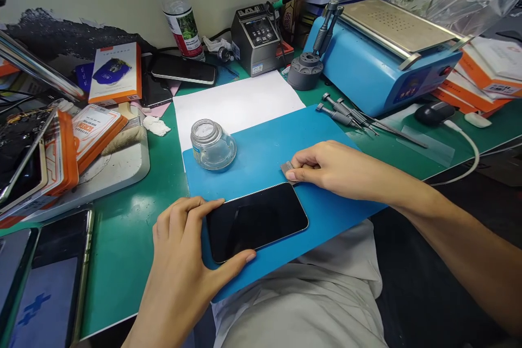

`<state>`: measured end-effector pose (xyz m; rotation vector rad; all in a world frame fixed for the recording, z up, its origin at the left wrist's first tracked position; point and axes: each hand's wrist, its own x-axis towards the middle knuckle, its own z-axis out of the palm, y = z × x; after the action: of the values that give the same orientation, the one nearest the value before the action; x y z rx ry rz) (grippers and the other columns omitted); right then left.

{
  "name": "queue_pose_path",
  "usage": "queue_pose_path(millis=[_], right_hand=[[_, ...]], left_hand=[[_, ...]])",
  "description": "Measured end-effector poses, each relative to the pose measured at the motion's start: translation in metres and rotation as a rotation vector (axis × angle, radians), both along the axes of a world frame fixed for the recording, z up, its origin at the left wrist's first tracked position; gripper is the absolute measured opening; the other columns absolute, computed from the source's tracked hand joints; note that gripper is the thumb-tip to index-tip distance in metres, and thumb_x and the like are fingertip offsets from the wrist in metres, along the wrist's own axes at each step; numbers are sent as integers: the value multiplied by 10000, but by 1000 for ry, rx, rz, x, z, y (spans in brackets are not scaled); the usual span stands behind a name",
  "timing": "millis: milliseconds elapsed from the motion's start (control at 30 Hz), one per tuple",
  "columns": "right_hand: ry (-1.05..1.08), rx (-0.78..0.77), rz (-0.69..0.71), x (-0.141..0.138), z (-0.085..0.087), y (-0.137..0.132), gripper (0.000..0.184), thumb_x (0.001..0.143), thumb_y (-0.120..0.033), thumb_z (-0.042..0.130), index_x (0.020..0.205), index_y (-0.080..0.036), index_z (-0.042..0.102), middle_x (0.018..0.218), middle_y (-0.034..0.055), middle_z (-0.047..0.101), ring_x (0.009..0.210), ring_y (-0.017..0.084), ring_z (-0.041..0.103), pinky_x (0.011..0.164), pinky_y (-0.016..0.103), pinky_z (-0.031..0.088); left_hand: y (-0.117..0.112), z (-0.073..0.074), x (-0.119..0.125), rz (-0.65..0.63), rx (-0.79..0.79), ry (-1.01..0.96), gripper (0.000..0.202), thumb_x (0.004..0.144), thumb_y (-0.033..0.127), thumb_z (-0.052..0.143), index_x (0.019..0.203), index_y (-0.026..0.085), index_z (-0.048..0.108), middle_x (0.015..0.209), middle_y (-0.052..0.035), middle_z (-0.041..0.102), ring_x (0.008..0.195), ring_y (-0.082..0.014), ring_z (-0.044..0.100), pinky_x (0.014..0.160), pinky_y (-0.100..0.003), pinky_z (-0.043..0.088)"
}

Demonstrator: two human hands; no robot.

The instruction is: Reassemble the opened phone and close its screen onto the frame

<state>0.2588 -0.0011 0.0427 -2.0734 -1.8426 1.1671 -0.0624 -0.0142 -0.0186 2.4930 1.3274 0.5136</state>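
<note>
A black smartphone (256, 221) lies face up on a blue mat (265, 152) near the table's front edge. My left hand (183, 261) grips the phone's left end, thumb on the near edge and fingers on the far edge. My right hand (330, 168) is closed in a pinch on a small thin metal blade (286, 168), whose tip rests at the phone's far right corner. A small clear glass jar (212, 144) stands on the mat's far left corner.
White paper (236, 100) lies behind the mat. Several screwdrivers (346, 114) lie to the right, beside a blue heating machine (387, 54). A soldering station (255, 38), plastic bottle (179, 11), boxes (116, 73) and other phones (53, 277) crowd the left and back.
</note>
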Motion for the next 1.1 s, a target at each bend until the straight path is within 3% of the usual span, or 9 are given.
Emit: queue_pose_path(millis=[367,900,1100], right_hand=[[51,-52,-22,-1,3,2,478,957,-546,652,647,-203,531,595,-10,509,555,123,403,547,328,260],[22,-20,-40,-2,-1,-3,493,932,-582,628,642,-203,506,684,6,516,641,142,420,593,328,281],[-21,0,-54,-2,-3,-5,548,957,-583,622,628,-198,414,651,-4,426,617,136,368,584,348,227]], left_hand=[[0,1,1,-2,7,16,678,1004,788,582,1447,278,522,1390,-147,526,1364,-439,486,1132,-687,398],[0,0,-2,0,15,16,688,992,801,587,1447,289,517,1384,-143,528,1364,-439,490,1138,-682,402],[-2,13,5,-62,94,121,662,1054,691,565,1515,225,477,1420,-192,535,1390,-454,496,1098,-649,434]])
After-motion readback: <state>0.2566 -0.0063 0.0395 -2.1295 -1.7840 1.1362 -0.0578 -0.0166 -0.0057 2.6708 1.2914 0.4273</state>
